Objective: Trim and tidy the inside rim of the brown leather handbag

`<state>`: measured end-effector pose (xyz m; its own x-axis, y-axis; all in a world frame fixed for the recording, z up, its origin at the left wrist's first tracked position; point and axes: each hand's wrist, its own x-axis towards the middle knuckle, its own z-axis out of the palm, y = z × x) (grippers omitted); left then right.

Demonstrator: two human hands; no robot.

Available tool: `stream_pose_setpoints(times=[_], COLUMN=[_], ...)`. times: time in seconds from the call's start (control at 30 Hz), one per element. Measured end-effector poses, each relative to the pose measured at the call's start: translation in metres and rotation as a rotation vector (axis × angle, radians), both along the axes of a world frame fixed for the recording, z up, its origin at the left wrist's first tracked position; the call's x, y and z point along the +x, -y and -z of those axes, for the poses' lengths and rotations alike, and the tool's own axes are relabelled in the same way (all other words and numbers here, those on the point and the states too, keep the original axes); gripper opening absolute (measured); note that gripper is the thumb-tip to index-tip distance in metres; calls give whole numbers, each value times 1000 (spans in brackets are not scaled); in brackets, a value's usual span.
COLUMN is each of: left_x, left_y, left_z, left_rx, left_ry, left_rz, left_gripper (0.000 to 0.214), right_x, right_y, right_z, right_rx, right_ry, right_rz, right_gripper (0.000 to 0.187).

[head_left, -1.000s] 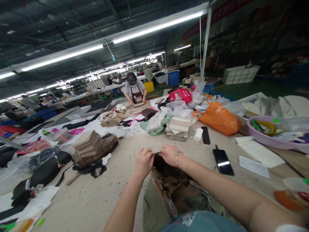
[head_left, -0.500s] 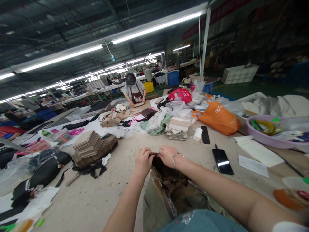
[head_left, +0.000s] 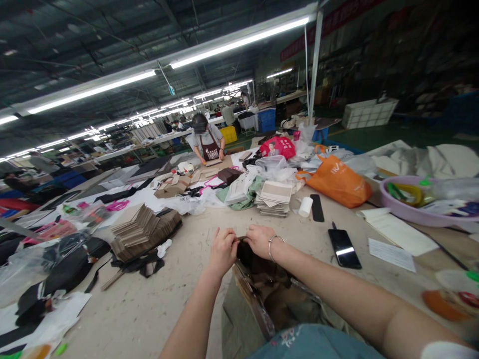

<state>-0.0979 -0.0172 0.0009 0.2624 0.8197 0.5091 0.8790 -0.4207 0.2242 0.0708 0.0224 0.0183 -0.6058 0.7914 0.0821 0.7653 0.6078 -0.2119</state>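
An olive-green fabric bag (head_left: 239, 319) with a dark brown inside stands upright and gaping against my body at the table edge. My left hand (head_left: 224, 249) pinches the far end of its rim from the left. Close beside it, my right hand (head_left: 260, 242), with a silver bangle at the wrist, grips the same rim from the right. A short strip of brown edge shows between the fingertips. Clear plastic-like trim runs along the bag's near left edge. My forearms and torso cover part of the bag.
Left on the table (head_left: 149, 309) are stacked brown panels (head_left: 144, 229) and black straps. A pale panel stack (head_left: 274, 197), white roll (head_left: 306, 206), phone (head_left: 344, 247), orange bag (head_left: 337, 182) and purple basin (head_left: 407, 212) lie ahead and right. A co-worker (head_left: 207, 139) stands across the table.
My left fingers have shifted slightly on the rim, with the index finger now lifted. The right hand keeps its grip. The view has moved very slightly.
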Motion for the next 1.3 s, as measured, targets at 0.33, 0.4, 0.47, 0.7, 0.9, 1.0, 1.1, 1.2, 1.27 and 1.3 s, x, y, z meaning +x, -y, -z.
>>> stream_pose_setpoints(times=[0.33, 0.4, 0.47, 0.7, 0.9, 1.0, 1.1, 1.2, 1.27, 1.3], left_x=[-3, -2, -1, 1, -9, -8, -4, 0, 2, 2], left_y=[-2, -2, -1, 1, -5, -9, -10, -7, -4, -2], left_z=[5, 5, 4, 10, 31, 32, 26, 20, 17, 15], left_rx=[-81, -107, -129, -67, 162, 240, 253, 226, 171, 148], left_ry=[7, 27, 50, 76, 68, -31, -62, -42, -16, 2], left_rz=[117, 97, 79, 50, -7, -38, -45, -12, 19, 42], left_gripper=[13, 12, 12, 18, 12, 15, 18, 20, 18, 17], right_x=[3, 6, 9, 11, 1, -3, -5, -4, -3, -3], right_y=[-1, -1, 0, -3, -3, 0, 1, 1, 1, 0], right_z=[5, 5, 3, 6, 11, 11, 10, 8, 8, 8], right_rx=[-6, -1, 27, 107, 88, 70, 65, 74, 56, 39], right_ry=[-34, -45, -56, -139, -127, -117, -95, -59, -48, -50], right_rz=[-2, -15, -36, -173, -79, -50, -13, 9, 6, 0], right_gripper=[37, 36, 28, 21, 24, 24, 25, 25, 26, 27])
